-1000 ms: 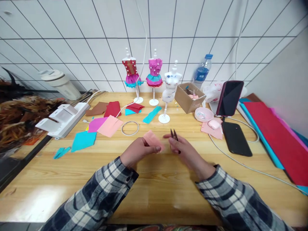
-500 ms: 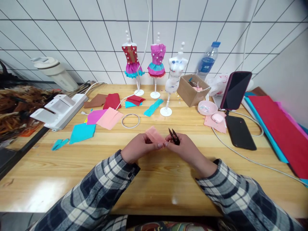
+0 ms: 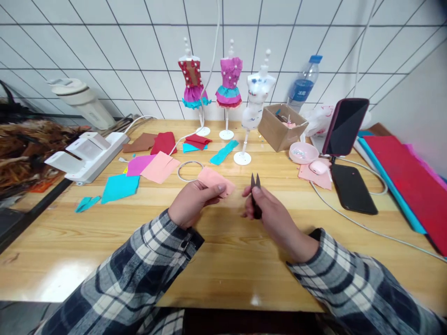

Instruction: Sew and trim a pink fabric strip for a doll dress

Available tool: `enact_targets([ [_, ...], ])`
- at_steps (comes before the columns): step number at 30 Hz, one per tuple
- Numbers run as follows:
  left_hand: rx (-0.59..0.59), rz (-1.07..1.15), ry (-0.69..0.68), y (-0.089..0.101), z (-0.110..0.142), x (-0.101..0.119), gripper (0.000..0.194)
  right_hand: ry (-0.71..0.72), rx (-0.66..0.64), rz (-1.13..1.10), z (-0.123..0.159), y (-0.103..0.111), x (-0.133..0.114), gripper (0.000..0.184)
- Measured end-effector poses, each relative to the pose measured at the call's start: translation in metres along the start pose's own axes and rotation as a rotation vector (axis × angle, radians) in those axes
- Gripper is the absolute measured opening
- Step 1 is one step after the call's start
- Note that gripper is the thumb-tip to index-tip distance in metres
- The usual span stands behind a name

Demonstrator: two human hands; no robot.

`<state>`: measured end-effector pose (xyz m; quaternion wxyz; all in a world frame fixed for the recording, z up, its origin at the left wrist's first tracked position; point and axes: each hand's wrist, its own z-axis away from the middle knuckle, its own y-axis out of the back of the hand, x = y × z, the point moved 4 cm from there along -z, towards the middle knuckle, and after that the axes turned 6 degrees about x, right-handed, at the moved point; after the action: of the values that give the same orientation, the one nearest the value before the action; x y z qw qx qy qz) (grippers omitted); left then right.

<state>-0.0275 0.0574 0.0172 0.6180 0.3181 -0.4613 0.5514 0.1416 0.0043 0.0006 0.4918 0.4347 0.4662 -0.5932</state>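
Observation:
My left hand (image 3: 193, 202) pinches a small folded piece of light pink paper (image 3: 215, 180) just above the wooden table (image 3: 223, 260). My right hand (image 3: 270, 215) is closed round small black thread snips (image 3: 255, 193), blades pointing up and slightly apart. The two hands are a short gap apart. Behind them stand three tiny mannequins: one in a red and purple dress (image 3: 190, 83), one in a pink and teal dress (image 3: 229, 83), and a bare white one (image 3: 257, 97).
Coloured paper scraps (image 3: 139, 172) and a wire ring (image 3: 189, 170) lie to the left. A white device (image 3: 87, 156) sits further left. A cardboard box (image 3: 282, 133), pink bowl (image 3: 303, 152), two phones (image 3: 352, 187), a cable and red sheets (image 3: 407, 186) fill the right.
My hands have drawn apart: the left carried the pink paper up and left, the right pulled the snips slightly right. The camera view tilted down a little.

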Motion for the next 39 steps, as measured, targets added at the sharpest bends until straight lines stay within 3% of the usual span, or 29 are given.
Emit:
enact_targets([
  [5,-0.022,0.088,0.063,0.005,0.002,0.006,0.032,-0.122,-0.199,0.074,0.015,-0.023,0.017,0.041],
  [9,0.019,0.070,0.047,0.005,0.001,0.004,0.034,-0.064,-0.185,0.063,0.021,-0.029,0.019,0.049],
  [15,0.015,0.006,-0.008,0.002,0.001,0.003,0.033,-0.063,-0.356,0.071,0.023,-0.036,0.017,0.046],
  [26,-0.110,-0.170,-0.150,-0.003,0.000,0.007,0.028,-0.103,-0.390,0.141,0.023,-0.032,0.014,0.047],
  [39,-0.204,-0.187,-0.138,-0.006,0.001,0.003,0.026,-0.098,-0.364,0.172,0.022,-0.032,0.013,0.046],
])
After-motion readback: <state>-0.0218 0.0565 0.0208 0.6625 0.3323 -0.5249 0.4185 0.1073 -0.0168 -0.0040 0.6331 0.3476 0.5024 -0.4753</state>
